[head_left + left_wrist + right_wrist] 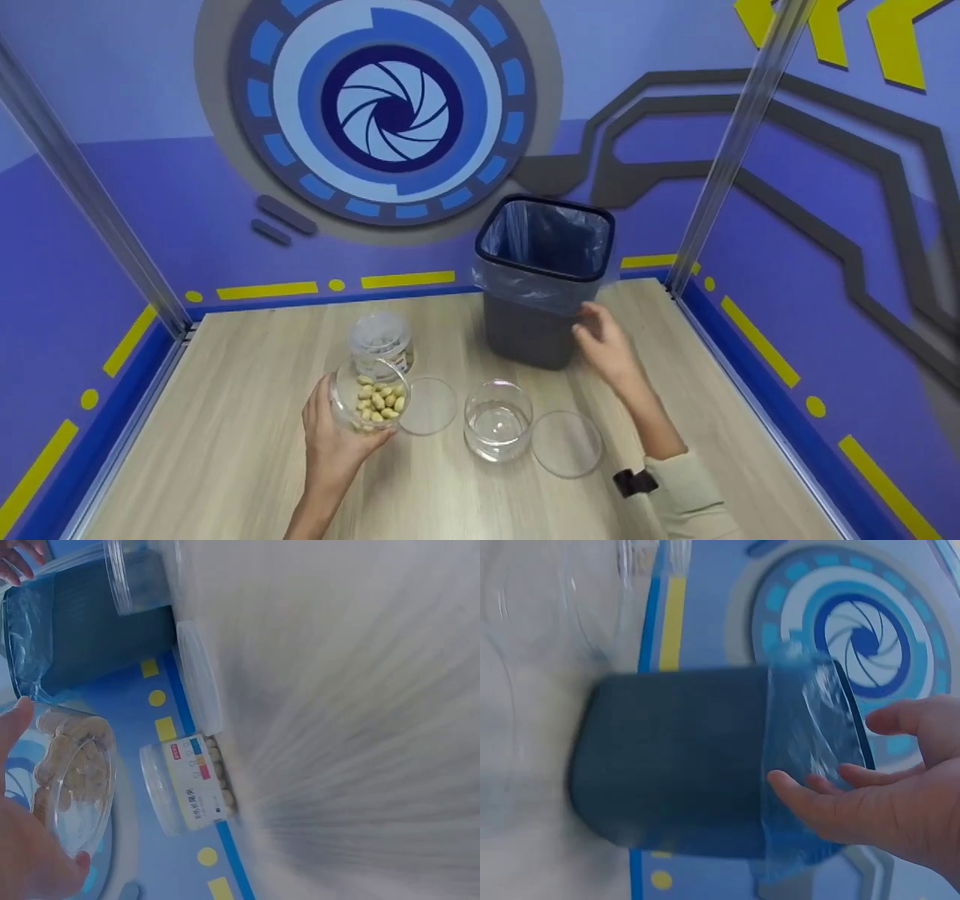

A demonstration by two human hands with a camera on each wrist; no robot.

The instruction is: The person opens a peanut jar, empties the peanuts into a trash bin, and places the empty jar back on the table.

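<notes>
As left hand (334, 442) clamps jar (343, 397) between thumb and fingers, right hand (611, 352) beside bin (529, 330), fingers apart

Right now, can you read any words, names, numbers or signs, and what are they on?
None I can read.
Label on the lidded jar: rows of characters, too small and blurred to read.
Wall: yellow chevrons, just shapes, no words.
Bin: no writing shows.
</notes>
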